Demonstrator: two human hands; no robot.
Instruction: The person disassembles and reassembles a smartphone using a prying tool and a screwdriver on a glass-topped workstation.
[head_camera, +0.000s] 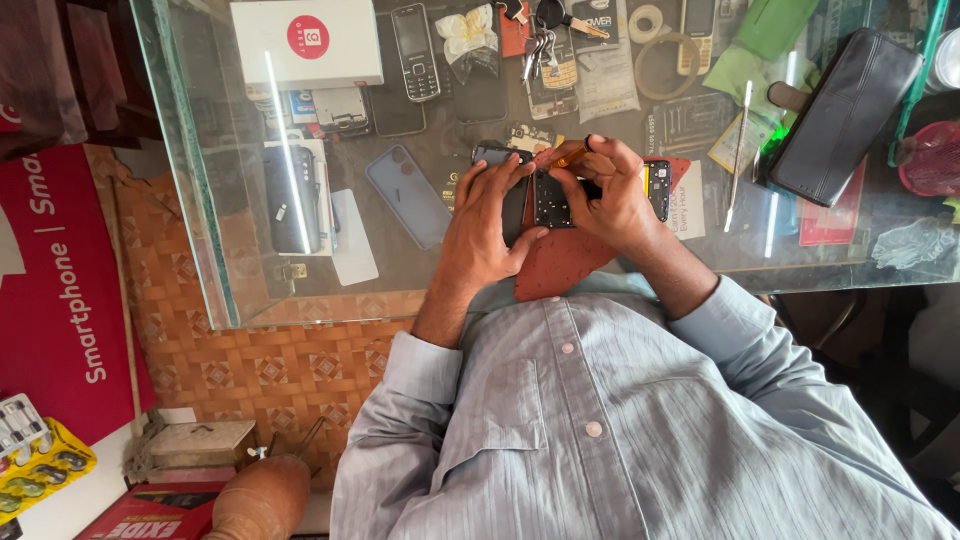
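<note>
My left hand (487, 218) grips the left side of a dark smartphone (512, 195) that lies open on a red mat (560, 262) on the glass counter. Its exposed black inside (553, 203) shows between my hands, and its far end (658, 188) sticks out past my right hand. My right hand (608, 198) pinches a small orange-handled screwdriver (571, 156) above the open phone, with the tip hidden by my fingers. Both wrists rest at the counter's near edge.
On the glass counter (420, 280) lie a white box (305, 42), a keypad phone (414, 52), a blue phone back cover (408, 195), a bunch of keys (540, 40), tape rolls (665, 65) and a black pouch (845, 115). A red banner (60, 290) hangs at left.
</note>
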